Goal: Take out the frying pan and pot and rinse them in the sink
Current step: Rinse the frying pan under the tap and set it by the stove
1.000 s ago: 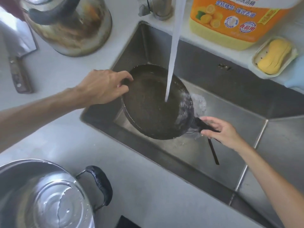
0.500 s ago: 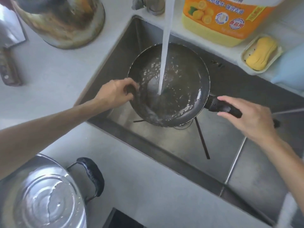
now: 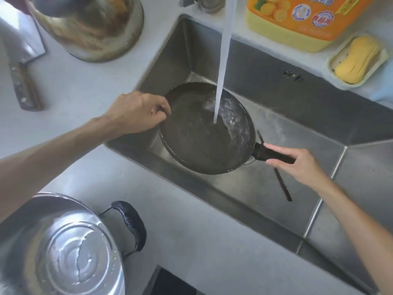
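The black frying pan point(image 3: 197, 137) is held over the steel sink point(image 3: 276, 107), tilted, with the tap's water stream point(image 3: 222, 67) hitting its inside right of centre. My left hand point(image 3: 138, 112) pinches the pan's left rim with curled fingers. My right hand point(image 3: 297, 161) grips the pan's black handle point(image 3: 274, 155) at the right. The steel pot point(image 3: 57, 250), with a black side handle point(image 3: 131, 224), stands on the counter at the lower left and holds some water.
A black chopstick point(image 3: 280, 184) lies on the sink floor under the handle. A steel kettle point(image 3: 89, 26) and a cleaver point(image 3: 21, 67) sit on the counter at the upper left. An orange detergent jug point(image 3: 302, 20) and a soap dish point(image 3: 359, 60) stand behind the sink.
The pan has swung between tilts under the stream, flatter half a second ago and tipped again now. Both hands kept their hold on rim and handle. The camera view shifted.
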The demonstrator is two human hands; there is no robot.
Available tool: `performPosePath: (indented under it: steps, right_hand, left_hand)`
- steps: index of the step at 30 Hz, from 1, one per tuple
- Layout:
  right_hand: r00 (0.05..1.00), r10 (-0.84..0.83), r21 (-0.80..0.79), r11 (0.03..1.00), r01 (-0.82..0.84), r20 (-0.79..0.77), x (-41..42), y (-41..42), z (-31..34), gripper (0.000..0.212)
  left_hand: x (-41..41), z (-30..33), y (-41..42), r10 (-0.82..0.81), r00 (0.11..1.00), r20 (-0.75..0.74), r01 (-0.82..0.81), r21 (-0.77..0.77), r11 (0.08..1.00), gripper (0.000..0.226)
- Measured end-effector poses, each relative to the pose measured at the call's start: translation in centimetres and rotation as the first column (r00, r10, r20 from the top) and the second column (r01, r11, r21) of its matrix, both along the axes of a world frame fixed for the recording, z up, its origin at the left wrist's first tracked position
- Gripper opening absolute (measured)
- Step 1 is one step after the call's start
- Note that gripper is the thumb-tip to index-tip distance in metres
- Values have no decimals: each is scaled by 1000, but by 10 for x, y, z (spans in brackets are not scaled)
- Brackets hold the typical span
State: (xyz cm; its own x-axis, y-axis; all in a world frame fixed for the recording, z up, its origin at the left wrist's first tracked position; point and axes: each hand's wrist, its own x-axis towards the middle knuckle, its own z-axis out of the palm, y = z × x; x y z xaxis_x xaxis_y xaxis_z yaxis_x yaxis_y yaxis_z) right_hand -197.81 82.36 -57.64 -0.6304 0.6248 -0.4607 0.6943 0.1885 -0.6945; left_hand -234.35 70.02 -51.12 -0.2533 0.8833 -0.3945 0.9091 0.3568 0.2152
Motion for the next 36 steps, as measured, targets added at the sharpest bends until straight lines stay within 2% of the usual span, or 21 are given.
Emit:
performPosePath:
  steps: [3,6,8,10,11,12,14,16,18,20,21,25,27,29,32,35,36]
  right_hand:
    - [993,113,307,944,-121,46,-3,15,27,46]
    - [971,214,660,716,-228,103,-3,27,48,39]
    - [963,254,775,588,-232,95,1,29,51,33]
    - [973,224,822,544,-167,50,11,25,38,30]
    - [983,181,810,577,-101,-6,16,21,29,31]
    - [988,124,753,658,-16,-88,20,15,17,33]
    - [974,-31,522,840,147,-225,24,-1,-3,38]
    - [943,-207,229,936,269,-261,18,-19,-16,40]
    - [941,-257,-3,965,263,-222,9,-27,-24,48]
    - [964,-192,-131,977,169,-187,1,-30,-25,39]
    - [975,-133,-135,985,110,-179,-2,-27,-23,38]
    - [999,25,18,1000,-25,-36,-3,-1,-8,40]
    - [994,96,190,976,-103,44,-4,13,11,43]
    - [979,183,399,894,-204,91,-6,23,31,45]
    - [970,230,683,698,-217,73,-2,34,47,37]
    - [974,225,856,499,-132,18,11,32,40,28]
    - [980,200,874,476,-100,3,16,30,32,28]
  left_hand:
    - [2,-25,-7,46,998,53,-41,-104,994,25]
    - [18,-51,-9,59,995,78,-47,-153,987,29]
    - [26,-62,-8,65,994,84,-56,-103,993,29]
    - [27,-59,-2,64,995,83,-61,-38,997,26]
    - [24,-54,2,54,995,79,-53,-8,999,26]
    - [21,-46,4,33,997,71,-35,28,999,27]
    - [15,-27,6,-47,998,29,42,147,988,29]
    - [13,-3,6,-158,986,-58,168,291,942,32]
    - [12,18,8,-219,968,-118,247,331,911,39]
    - [9,29,15,-203,971,-126,229,250,941,45]
    - [6,29,18,-174,977,-126,195,172,966,43]
    - [-3,11,17,-112,991,-67,103,-126,987,32]
    - [-2,-9,13,-91,996,-3,87,-255,963,32]
    - [1,-29,11,-32,997,63,51,-335,941,33]
    - [11,-49,10,100,984,150,-54,-287,956,34]
    - [17,-49,14,144,975,169,-128,-103,986,30]
    - [17,-43,16,136,979,155,-132,-38,991,30]
